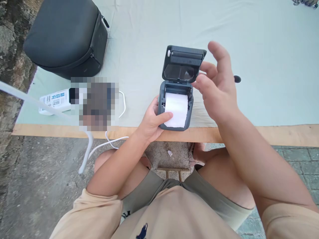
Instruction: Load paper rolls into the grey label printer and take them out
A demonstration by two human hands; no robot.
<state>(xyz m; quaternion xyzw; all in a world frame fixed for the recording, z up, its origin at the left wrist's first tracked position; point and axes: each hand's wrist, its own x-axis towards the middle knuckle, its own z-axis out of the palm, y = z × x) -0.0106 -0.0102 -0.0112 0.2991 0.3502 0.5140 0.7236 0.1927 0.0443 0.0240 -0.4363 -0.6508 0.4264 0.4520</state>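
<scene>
A small dark grey label printer rests in my left hand above the table's front edge. Its hinged lid stands raised, showing a black roller and a clear window. Inside the printer's bay lies a white paper roll, with my left thumb on its left side. My right hand is beside the lid's right edge, index finger raised and fingers apart. Some of its fingertips are at or behind the lid; whether they touch it I cannot tell.
A black zippered case sits at the table's back left. Before it lie a white bottle with blue print, a pixelated patch and a white cable. A white tube crosses the left side. A small dark oval lies right of my right hand.
</scene>
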